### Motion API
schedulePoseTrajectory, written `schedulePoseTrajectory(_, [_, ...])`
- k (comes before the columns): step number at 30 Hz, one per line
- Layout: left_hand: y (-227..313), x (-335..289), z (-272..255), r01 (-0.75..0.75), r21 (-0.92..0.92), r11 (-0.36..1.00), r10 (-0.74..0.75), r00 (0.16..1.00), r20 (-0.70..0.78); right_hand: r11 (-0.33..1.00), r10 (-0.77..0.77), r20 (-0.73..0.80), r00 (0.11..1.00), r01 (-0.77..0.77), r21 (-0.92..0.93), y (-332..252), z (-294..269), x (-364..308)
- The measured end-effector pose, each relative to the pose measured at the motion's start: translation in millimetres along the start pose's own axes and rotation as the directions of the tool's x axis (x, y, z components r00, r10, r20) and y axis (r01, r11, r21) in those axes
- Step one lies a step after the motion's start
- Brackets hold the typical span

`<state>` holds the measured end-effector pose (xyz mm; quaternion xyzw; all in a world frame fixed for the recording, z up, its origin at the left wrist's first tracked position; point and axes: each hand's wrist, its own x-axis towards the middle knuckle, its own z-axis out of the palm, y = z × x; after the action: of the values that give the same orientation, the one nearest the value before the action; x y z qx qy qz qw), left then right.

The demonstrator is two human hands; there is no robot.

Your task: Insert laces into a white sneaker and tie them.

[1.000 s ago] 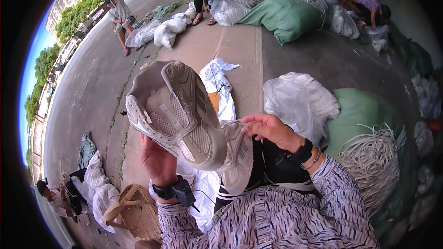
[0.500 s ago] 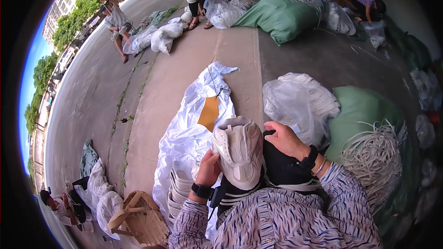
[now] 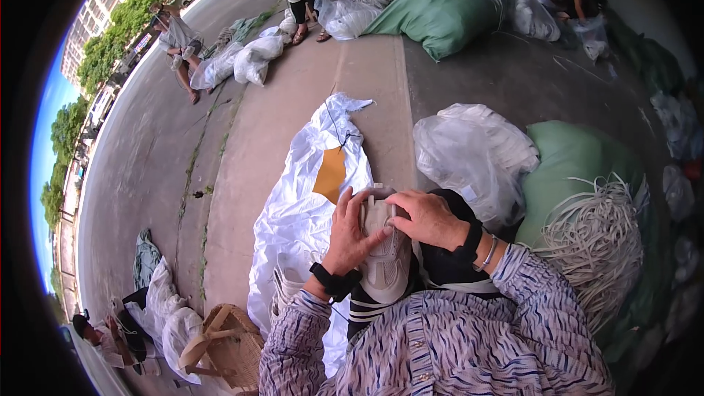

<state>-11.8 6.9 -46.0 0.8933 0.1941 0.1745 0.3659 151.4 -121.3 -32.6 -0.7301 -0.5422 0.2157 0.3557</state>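
Observation:
A beige sneaker rests on my lap, its toe pointing toward me. My left hand grips its left side, with the thumb lying across the tongue and the fingers up by the collar. On the other side my right hand is closed on the upper edge near the eyelets, thumb and forefinger pressed to it. No lace shows in the front eyelets; my fingers hide part of the opening. Left of my lap, more pale shoes lie on a white plastic sheet.
To my right are a clear bag of pale goods and a green sack topped with pale laces. A woven basket stands lower left. Other people sit farther off among bags, with another green sack ahead.
My left hand has moved up from the shoe's side toward its opening. My right hand has come leftward from beside the shoe onto its upper. The view has shifted slightly.

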Motion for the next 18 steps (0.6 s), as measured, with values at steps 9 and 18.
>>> schedulePoseTrajectory(9, [6, -14, 36, -0.131, 0.008, 0.991, 0.129, 0.985, 0.11, 0.994, -0.083, -0.035, 0.996, 0.08, -0.078, 35, -13, -26])
schedulePoseTrajectory(18, [5, -13, 33, -0.112, 0.06, 0.992, 0.103, 0.984, 0.145, 0.946, -0.148, 0.203, 0.968, 0.199, -0.257, 31, -27, -31])
